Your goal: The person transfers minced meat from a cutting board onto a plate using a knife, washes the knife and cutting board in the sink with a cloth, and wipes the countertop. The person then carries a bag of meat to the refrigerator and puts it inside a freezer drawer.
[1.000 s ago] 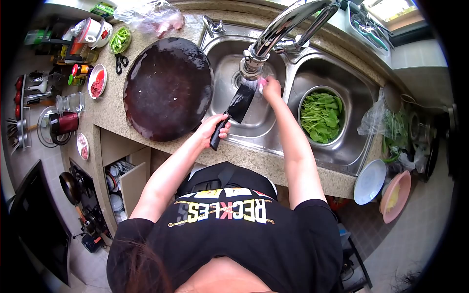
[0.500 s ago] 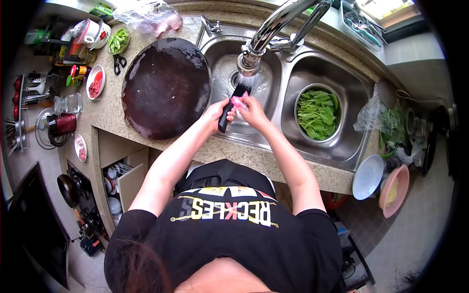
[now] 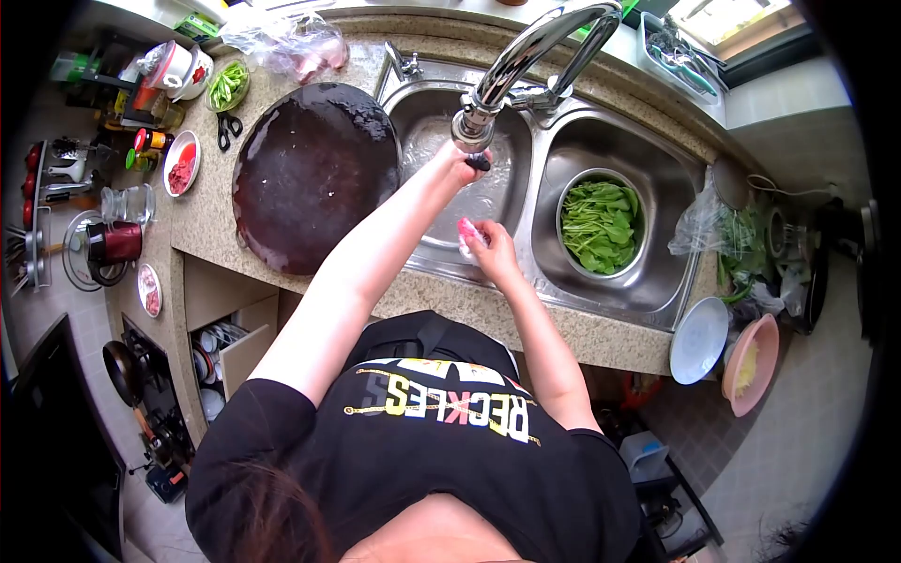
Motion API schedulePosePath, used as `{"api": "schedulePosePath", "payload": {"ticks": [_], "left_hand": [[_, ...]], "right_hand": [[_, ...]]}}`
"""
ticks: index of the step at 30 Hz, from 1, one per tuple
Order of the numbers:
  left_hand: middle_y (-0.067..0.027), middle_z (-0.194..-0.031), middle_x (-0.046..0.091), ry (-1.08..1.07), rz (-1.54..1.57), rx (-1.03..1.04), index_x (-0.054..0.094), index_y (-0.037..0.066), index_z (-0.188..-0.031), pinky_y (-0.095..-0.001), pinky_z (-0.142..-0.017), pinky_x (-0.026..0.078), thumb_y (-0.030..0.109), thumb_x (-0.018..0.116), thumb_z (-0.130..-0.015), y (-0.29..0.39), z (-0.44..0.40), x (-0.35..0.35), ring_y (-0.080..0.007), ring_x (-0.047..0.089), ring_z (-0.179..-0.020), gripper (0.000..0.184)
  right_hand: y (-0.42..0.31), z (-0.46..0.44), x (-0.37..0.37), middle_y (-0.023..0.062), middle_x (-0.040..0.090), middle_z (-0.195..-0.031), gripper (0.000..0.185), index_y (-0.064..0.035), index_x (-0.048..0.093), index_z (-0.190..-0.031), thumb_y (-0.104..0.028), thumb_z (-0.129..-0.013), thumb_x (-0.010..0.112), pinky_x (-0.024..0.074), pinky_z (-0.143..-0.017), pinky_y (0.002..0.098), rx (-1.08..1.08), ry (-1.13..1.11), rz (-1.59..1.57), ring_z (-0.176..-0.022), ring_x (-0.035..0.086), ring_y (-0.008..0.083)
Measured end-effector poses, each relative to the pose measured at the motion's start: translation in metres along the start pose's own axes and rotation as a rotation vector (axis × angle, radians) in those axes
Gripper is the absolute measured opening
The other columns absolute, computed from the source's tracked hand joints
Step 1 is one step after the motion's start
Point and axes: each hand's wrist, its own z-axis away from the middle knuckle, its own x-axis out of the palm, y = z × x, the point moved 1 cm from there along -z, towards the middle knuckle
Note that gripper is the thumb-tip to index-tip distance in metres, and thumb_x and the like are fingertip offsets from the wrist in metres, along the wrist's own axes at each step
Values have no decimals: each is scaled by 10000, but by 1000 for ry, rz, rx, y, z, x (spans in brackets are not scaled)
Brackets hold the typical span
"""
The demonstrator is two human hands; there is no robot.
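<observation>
My left hand (image 3: 455,171) reaches up under the faucet head (image 3: 471,129) and is closed on a black-handled knife (image 3: 479,161). Only a short dark part of the knife shows beside my fingers; the rest is hidden. Over the front part of the left sink basin (image 3: 441,211), my right hand (image 3: 496,251) pinches a crumpled pink-and-white cloth (image 3: 468,235). The two hands are apart.
A large round dark board (image 3: 314,178) lies left of the sink. The right basin holds a metal bowl (image 3: 641,253) of leafy greens (image 3: 601,225). Scissors (image 3: 227,129) and a bowl of red meat (image 3: 181,167) sit farther left. Plastic basins (image 3: 699,340) overhang the right counter edge.
My left hand has moved up to the faucet head with the knife. My right hand has drawn the pink-and-white cloth off the knife and toward me.
</observation>
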Motion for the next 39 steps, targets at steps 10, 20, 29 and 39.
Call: {"api": "schedulePosePath", "payload": {"ticks": [10,20,29,39], "left_hand": [[-18,-606,518,-5,117,32,523,123,-722,-307,-478,465,262,559,-813,2,7,18,-163,516,-533,170],[-183,-787,605,37,-2071,1068,471,-45,-1189,-404,-620,496,49,589,-724,-28,67,-107,-319,619,-694,489],[-167,-868,576,73,-2560,918,505,-8,-1081,-431,-680,502,20,506,-759,-21,135,-100,-341,611,-783,323],[-167,-889,561,216,-2250,987,483,2,-1182,-437,-709,477,95,592,-748,-36,163,-128,-364,584,-803,457]], "right_hand": [[-6,17,0,152,594,-855,259,-11,617,-946,-150,-732,660,467,-730,337,-62,-23,99,-794,594,255],[3,-12,-36,114,626,-853,252,-15,628,-981,-156,-772,637,468,-733,305,0,94,-59,-792,598,202],[-17,-71,24,129,551,-901,259,-79,631,-1042,-131,-788,627,428,-771,359,-602,-46,296,-842,534,289],[31,-129,-6,250,541,-1008,207,-23,626,-934,-180,-840,529,485,-797,448,66,-4,780,-887,593,405]]}}
